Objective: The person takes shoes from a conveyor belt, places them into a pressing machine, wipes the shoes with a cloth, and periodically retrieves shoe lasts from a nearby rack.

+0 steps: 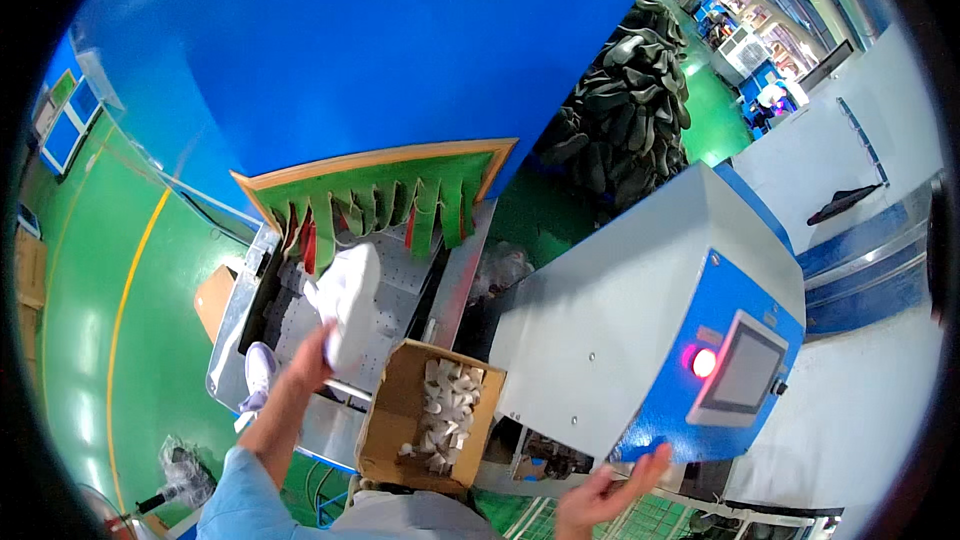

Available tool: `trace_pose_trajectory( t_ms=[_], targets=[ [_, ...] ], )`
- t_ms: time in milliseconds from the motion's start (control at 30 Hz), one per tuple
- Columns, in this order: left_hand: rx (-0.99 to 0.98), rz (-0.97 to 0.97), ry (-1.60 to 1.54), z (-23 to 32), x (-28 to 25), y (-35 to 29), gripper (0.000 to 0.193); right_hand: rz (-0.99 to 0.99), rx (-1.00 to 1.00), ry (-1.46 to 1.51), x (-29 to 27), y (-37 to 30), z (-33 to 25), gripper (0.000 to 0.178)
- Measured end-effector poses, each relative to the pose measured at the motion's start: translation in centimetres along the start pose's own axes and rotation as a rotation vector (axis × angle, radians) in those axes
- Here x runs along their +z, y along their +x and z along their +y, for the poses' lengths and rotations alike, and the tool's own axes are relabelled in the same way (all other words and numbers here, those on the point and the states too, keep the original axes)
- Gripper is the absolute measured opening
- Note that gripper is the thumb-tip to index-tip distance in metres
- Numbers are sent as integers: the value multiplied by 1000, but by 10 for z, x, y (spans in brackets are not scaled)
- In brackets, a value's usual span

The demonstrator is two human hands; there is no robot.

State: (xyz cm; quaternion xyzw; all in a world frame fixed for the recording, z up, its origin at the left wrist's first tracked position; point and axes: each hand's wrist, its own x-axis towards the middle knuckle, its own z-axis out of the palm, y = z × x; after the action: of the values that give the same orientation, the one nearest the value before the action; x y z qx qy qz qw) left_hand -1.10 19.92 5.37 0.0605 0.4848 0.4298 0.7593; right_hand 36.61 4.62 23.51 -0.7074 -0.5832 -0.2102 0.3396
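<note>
My left hand point(312, 358) is closed round one end of a white shoe point(352, 302). The shoe stands on end over the perforated metal bed of a blue machine, its far end close to a curtain of green and red strips point(400, 212). Fingers stretched and apart, my right hand point(612, 492) holds nothing. It is just below the lower edge of a blue control panel point(665, 410); whether it touches the panel I cannot tell. Another pale shoe point(260, 372) rests at the bed's left edge, left of my left forearm.
An open cardboard box point(392, 430) with white crumpled pieces stands right in front of my body. The panel carries a lit red button point(704, 363) and a screen point(742, 368). Dark shoe-shaped pieces point(635, 100) are heaped behind. A clear plastic bag point(188, 470) lies at lower left.
</note>
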Motion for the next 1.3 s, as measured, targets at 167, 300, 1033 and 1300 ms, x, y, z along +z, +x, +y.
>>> trace_pose_trajectory(
  t_ms=[167, 300, 1033, 1300],
  targets=[
    [66, -478, 556, -105, 9, -158, 89, -605, 255, 1052, 6, -37, -75, 107],
    [194, -657, 286, -158, 74, -213, 99, -1077, 774, 1564, 6, -45, -25, 89],
    [-48, -528, 828, -274, 156, -264, 34, -864, 1123, 1428, -133, -171, 174, 88],
    [-165, -504, 537, -307, 193, -207, 38, -809, 937, 1399, -119, -136, 157, 96]
  ],
)
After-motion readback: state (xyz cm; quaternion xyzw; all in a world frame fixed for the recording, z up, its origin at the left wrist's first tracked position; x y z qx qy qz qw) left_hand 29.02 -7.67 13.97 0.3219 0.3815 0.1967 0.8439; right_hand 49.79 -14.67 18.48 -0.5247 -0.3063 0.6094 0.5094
